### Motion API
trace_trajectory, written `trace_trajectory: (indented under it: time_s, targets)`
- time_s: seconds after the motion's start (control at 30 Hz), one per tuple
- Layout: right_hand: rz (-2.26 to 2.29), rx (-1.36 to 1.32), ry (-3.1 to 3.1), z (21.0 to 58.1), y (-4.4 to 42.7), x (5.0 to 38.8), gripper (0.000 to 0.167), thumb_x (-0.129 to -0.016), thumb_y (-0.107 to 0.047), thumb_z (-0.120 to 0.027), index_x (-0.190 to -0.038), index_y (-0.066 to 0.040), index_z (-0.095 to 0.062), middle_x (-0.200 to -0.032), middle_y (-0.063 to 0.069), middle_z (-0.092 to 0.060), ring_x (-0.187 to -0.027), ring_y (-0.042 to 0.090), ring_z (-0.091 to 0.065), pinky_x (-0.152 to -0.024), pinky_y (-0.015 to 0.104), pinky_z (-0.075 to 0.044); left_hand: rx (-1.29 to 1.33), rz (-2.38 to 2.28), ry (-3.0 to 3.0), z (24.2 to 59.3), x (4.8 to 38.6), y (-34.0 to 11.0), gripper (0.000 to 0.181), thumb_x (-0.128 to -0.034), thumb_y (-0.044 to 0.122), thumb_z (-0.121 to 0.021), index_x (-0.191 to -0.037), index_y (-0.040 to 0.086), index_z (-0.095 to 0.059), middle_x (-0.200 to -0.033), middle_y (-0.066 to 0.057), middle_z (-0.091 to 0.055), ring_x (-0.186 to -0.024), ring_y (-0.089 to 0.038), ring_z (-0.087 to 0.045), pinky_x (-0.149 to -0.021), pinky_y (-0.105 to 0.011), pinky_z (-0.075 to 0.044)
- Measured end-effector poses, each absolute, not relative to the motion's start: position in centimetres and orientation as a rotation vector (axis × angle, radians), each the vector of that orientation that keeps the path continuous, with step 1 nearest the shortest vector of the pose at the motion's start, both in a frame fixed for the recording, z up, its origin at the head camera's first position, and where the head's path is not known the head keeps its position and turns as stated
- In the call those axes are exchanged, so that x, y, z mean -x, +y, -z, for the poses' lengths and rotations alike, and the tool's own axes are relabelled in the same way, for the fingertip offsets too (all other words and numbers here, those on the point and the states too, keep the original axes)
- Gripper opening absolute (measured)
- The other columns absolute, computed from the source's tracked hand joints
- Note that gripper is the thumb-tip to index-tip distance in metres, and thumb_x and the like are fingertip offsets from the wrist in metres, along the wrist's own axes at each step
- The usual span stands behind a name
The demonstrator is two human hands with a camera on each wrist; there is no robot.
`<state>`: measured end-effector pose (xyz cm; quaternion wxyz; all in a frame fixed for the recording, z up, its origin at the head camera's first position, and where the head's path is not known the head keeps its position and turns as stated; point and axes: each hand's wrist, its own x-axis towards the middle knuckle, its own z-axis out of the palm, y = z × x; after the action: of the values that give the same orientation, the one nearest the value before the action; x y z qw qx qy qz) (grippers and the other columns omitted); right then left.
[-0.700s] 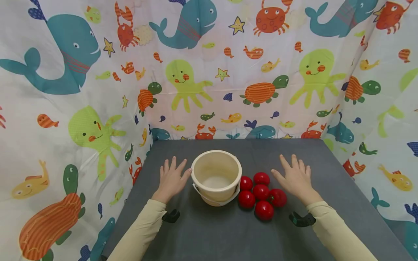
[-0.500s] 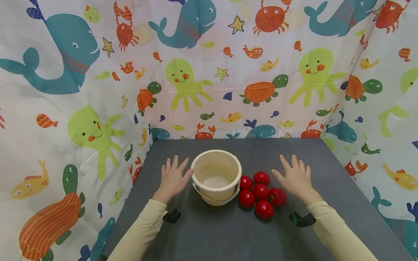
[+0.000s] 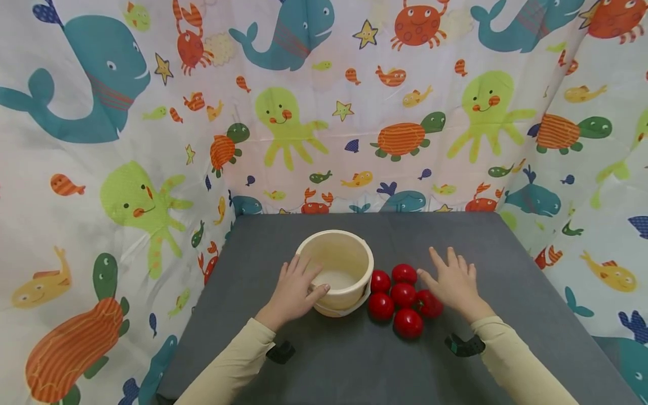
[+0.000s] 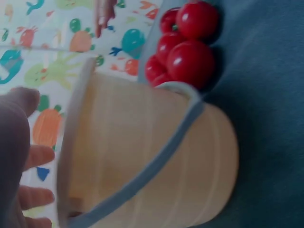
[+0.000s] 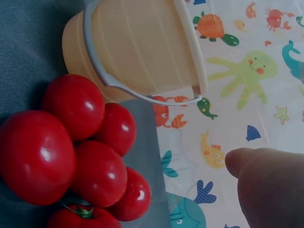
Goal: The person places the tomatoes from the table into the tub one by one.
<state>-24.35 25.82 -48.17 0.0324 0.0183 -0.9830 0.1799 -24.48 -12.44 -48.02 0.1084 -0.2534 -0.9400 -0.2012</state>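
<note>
A cream bucket (image 3: 334, 302) stands upright on the grey table, its pale handle (image 4: 156, 164) hanging down the side. Fingers spread, my left hand (image 3: 291, 295) is over the bucket's near left rim. In the left wrist view its fingers (image 4: 38, 197) show just above the rim, and I cannot tell whether they touch it. Several shiny red tomatoes (image 3: 403, 295) lie clustered right of the bucket. My right hand (image 3: 455, 287) hovers beside their right edge with straight fingers, holding nothing. Only its thumb (image 5: 266, 175) shows in the right wrist view.
A white curtain (image 3: 304, 152) printed with sea animals encloses the back and both sides. The dark grey table (image 3: 354, 365) extends in front of the bucket and the tomatoes. A black strap device (image 3: 464, 346) sits by the right wrist.
My left hand has moved right, from beside the bucket to over its near rim. My right hand has shifted slightly left and down. The bucket and tomatoes stay in place.
</note>
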Motion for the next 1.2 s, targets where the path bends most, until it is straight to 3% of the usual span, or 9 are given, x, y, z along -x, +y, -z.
trace_trajectory:
  time_s: [0.13,0.33,0.5,0.87,1.03,1.2]
  targets:
    - [-0.55,-0.065,-3.03,48.6,25.9,24.2,0.076,-0.099,-0.048,-0.053,-0.158,-0.005,-0.031,-0.159,0.043,-0.018,-0.14,0.065,-0.022,-0.112,0.082,-0.009,0.851,0.566,-2.698,49.2,24.4,-11.8,0.05,-0.0939,0.048,-0.064,-0.132,0.016,-0.066,-0.138,-0.019,-0.058,-0.136,-0.043,-0.047,-0.11,-0.077,-0.029]
    - [-0.555,-0.063,-3.031,49.2,26.0,24.3,0.076,-0.099,-0.048,-0.053,-0.158,-0.005,-0.03,-0.159,0.043,-0.019,-0.14,0.065,-0.023,-0.111,0.082,-0.009,0.889,0.547,-2.622,50.6,24.2,-11.7,0.042,-0.0908,0.05,-0.068,-0.115,0.016,-0.073,-0.122,-0.013,-0.066,-0.132,-0.041,-0.052,-0.111,-0.078,-0.026]
    - [-0.56,-0.063,-3.041,49.7,25.9,24.3,0.076,-0.099,-0.049,-0.053,-0.158,-0.006,-0.031,-0.158,0.042,-0.021,-0.139,0.065,-0.025,-0.111,0.082,-0.01,0.863,0.466,-2.522,52.0,24.3,-11.7,0.029,-0.0938,0.046,-0.066,-0.102,0.019,-0.07,-0.105,-0.005,-0.065,-0.121,-0.034,-0.055,-0.109,-0.074,-0.03]
    - [-0.595,-0.05,-3.052,49.6,25.8,24.5,0.075,-0.099,-0.046,-0.055,-0.157,-0.005,-0.032,-0.158,0.041,-0.022,-0.14,0.064,-0.024,-0.112,0.082,-0.01,0.849,0.425,-2.425,52.8,24.8,-11.6,0.029,-0.0932,0.047,-0.065,-0.096,0.019,-0.066,-0.094,-0.002,-0.06,-0.102,-0.028,-0.057,-0.105,-0.075,-0.035]
    - [-0.633,-0.037,-3.072,49.4,25.6,24.9,0.075,-0.098,-0.045,-0.055,-0.157,-0.003,-0.033,-0.158,0.041,-0.023,-0.14,0.063,-0.024,-0.112,0.081,-0.011,0.848,0.434,-2.404,52.8,25.1,-11.6,0.034,-0.0965,0.052,-0.058,-0.093,0.018,-0.064,-0.09,-0.002,-0.058,-0.097,-0.028,-0.056,-0.104,-0.076,-0.035]
    - [-0.693,-0.007,-3.108,49.2,25.5,25.3,0.076,-0.099,-0.046,-0.054,-0.157,-0.003,-0.031,-0.158,0.041,-0.024,-0.141,0.063,-0.025,-0.111,0.081,-0.02,0.853,0.451,-2.417,52.5,25.5,-11.6,0.049,-0.1026,0.061,-0.04,-0.093,0.018,-0.063,-0.09,-0.002,-0.057,-0.097,-0.028,-0.055,-0.105,-0.077,-0.034]
